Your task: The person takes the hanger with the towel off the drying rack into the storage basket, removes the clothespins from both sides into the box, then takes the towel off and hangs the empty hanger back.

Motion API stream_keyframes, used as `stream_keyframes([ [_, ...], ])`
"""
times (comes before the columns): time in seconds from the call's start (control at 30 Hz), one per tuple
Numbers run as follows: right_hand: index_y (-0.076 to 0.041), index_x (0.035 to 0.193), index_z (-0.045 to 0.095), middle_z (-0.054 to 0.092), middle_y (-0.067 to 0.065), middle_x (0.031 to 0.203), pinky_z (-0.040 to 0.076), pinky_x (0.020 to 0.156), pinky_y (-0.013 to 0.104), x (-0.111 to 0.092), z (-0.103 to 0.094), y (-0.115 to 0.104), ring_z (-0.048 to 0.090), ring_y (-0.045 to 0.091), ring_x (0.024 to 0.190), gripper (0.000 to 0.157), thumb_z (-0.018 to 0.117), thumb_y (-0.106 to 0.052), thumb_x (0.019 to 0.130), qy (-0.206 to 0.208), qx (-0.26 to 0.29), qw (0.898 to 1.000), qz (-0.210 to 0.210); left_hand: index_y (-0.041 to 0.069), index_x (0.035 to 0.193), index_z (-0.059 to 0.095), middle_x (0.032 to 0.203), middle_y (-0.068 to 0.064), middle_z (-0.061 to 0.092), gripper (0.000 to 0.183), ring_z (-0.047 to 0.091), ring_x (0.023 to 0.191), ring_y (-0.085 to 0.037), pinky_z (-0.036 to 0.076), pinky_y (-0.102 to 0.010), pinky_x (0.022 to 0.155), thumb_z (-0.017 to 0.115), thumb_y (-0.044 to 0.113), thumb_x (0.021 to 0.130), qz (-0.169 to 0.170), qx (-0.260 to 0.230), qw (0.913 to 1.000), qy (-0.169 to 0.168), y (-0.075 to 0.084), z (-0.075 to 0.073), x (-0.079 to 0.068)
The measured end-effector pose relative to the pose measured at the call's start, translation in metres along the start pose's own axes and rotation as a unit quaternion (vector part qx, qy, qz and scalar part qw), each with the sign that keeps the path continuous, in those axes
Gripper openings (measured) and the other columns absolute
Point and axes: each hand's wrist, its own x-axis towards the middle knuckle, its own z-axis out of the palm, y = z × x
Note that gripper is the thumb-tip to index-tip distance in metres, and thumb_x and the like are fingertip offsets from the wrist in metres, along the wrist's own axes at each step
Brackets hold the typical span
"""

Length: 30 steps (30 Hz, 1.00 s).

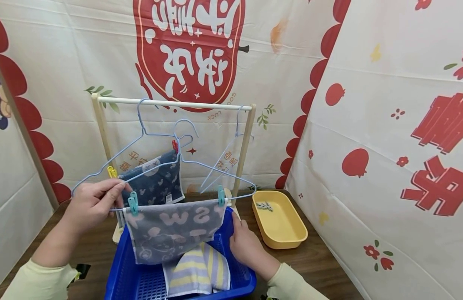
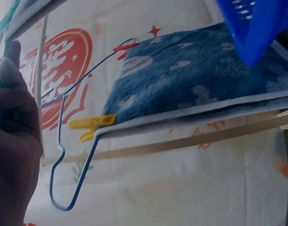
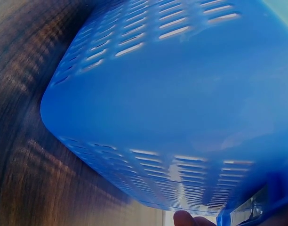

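Observation:
My left hand (image 1: 94, 202) pinches the lower left part of a light blue clothes hanger (image 1: 216, 168), held up in front of the rack. From its bar hangs a grey patterned towel (image 1: 171, 237), fastened by two teal clothespins (image 1: 133, 203). Below, a blue plastic basket (image 1: 116, 271) holds a yellow and purple striped towel (image 1: 197, 271). My right hand (image 1: 248, 246) grips the basket's rim at the far right; its fingertips (image 3: 183, 218) show past the basket's corner in the right wrist view.
A rack with a white rod (image 1: 178, 103) stands behind, carrying a hanger with a dark blue towel (image 1: 156, 179) clipped by yellow (image 2: 94, 123) and red clothespins (image 2: 126, 47), plus a bare hanger (image 1: 221, 162). At right, a yellow tray (image 1: 280, 225) contains several small clothespins (image 1: 265, 206).

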Motion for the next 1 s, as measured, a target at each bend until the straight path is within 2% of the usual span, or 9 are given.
stream_keyframes([
  [0.1, 0.005, 0.167, 0.036, 0.059, 0.025, 0.124, 0.056, 0.063, 0.047, 0.0, 0.0, -0.001, 0.059, 0.025, 0.07, 0.068, 0.06, -0.007, 0.105, 0.002, 0.001, 1.0, 0.002, 0.01, 0.103, 0.079, 0.071, 0.01, 0.067, 0.033, 0.052, 0.053, -0.002, 0.046, -0.016, 0.05, 0.069, -0.02, 0.094, 0.014, -0.005, 0.9999, 0.004, -0.005, 0.009, -0.002],
  [0.23, 0.004, 0.167, 0.037, 0.059, 0.024, 0.12, 0.056, 0.063, 0.048, 0.0, -0.002, -0.002, 0.06, 0.025, 0.07, 0.067, 0.061, -0.006, 0.105, 0.008, 0.0, 1.0, 0.003, 0.011, 0.103, 0.079, 0.071, 0.012, 0.068, 0.034, 0.057, 0.055, -0.001, 0.048, -0.017, 0.051, 0.07, -0.02, 0.093, 0.01, -0.016, 0.9998, -0.001, -0.007, 0.021, -0.006],
  [0.57, 0.002, 0.165, 0.04, 0.061, 0.021, 0.116, 0.058, 0.071, 0.055, 0.001, -0.002, 0.001, 0.069, 0.035, 0.082, 0.068, 0.061, -0.004, 0.1, 0.023, 0.017, 1.0, -0.014, 0.014, 0.104, 0.079, 0.071, 0.015, 0.066, 0.034, 0.052, 0.053, 0.004, 0.039, -0.015, 0.046, 0.07, -0.018, 0.095, -0.004, -0.028, 0.9995, -0.01, -0.006, 0.043, -0.015],
  [0.67, 0.001, 0.165, 0.039, 0.063, 0.023, 0.122, 0.059, 0.079, 0.058, 0.002, -0.002, 0.003, 0.071, 0.039, 0.093, 0.069, 0.061, -0.004, 0.1, 0.018, 0.033, 0.999, -0.018, 0.014, 0.104, 0.079, 0.073, 0.014, 0.067, 0.034, 0.05, 0.053, 0.005, 0.039, -0.015, 0.045, 0.07, -0.017, 0.096, -0.007, -0.029, 0.9995, -0.01, -0.009, 0.048, -0.02],
  [0.77, 0.001, 0.168, 0.037, 0.062, 0.029, 0.137, 0.057, 0.096, 0.063, 0.003, -0.007, 0.003, 0.069, 0.046, 0.116, 0.068, 0.058, -0.008, 0.103, -0.002, 0.065, 0.998, -0.01, 0.014, 0.105, 0.079, 0.072, 0.014, 0.067, 0.035, 0.048, 0.051, 0.004, 0.038, -0.015, 0.044, 0.07, -0.018, 0.096, -0.01, -0.031, 0.9994, -0.011, -0.014, 0.053, -0.024],
  [0.9, 0.0, 0.17, 0.034, 0.051, 0.033, 0.159, 0.043, 0.118, 0.065, 0.003, -0.018, 0.002, 0.051, 0.049, 0.147, 0.066, 0.051, -0.013, 0.108, -0.037, 0.1, 0.994, 0.012, 0.012, 0.105, 0.079, 0.072, 0.013, 0.068, 0.035, 0.055, 0.054, -0.001, 0.04, -0.014, 0.047, 0.069, -0.02, 0.095, -0.006, -0.036, 0.9992, -0.014, -0.018, 0.059, -0.028],
  [1.0, 0.001, 0.168, 0.038, 0.05, 0.032, 0.161, 0.041, 0.12, 0.065, 0.002, -0.026, 0.002, 0.049, 0.049, 0.149, 0.062, 0.052, -0.016, 0.111, -0.052, 0.08, 0.995, 0.026, 0.011, 0.104, 0.079, 0.073, 0.013, 0.068, 0.034, 0.058, 0.056, -0.002, 0.041, -0.014, 0.048, 0.069, -0.02, 0.095, -0.002, -0.036, 0.9992, -0.015, -0.019, 0.062, -0.031],
])
